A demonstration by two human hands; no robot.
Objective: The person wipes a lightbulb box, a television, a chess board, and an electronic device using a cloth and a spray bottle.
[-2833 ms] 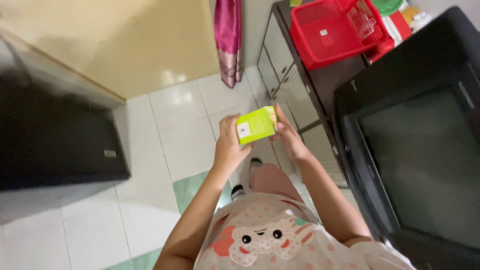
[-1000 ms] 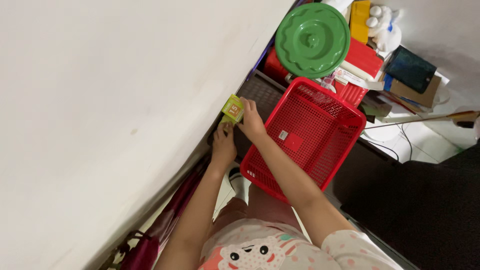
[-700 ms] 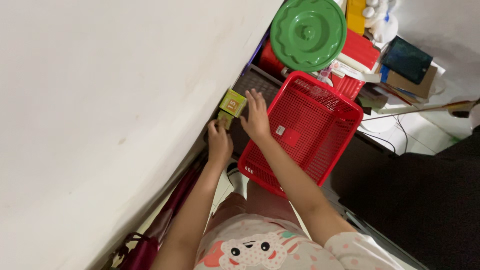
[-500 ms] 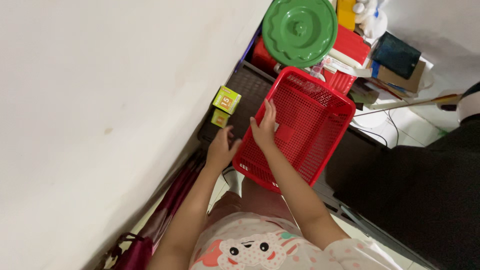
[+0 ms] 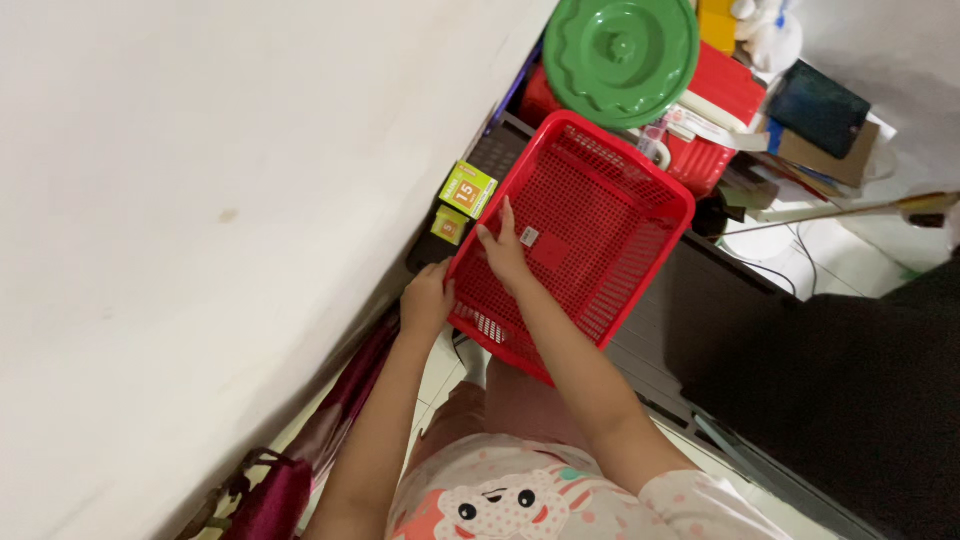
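Note:
My left hand (image 5: 427, 298) grips the near left corner of a red plastic mesh basket (image 5: 610, 230) that rests on a dark cabinet top (image 5: 500, 150). My right hand (image 5: 503, 252) lies flat inside the basket on its mesh bottom, fingers spread. Two small yellow-green boxes stand against the white wall just left of the basket: the larger box (image 5: 468, 189) and a smaller box (image 5: 449, 225) in front of it. Neither hand touches the boxes.
A round green lid (image 5: 620, 55) sits behind the basket on red containers (image 5: 725, 95). Books and clutter (image 5: 820, 115) lie at the far right. A dark television (image 5: 850, 400) fills the lower right. A magenta cloth bag (image 5: 285, 490) hangs by the wall at lower left.
Both hands have left the yellow-green boxes, which now stand by the wall. The left hand has taken the basket's corner, the right hand moved inside it, and the basket shifted left toward the boxes.

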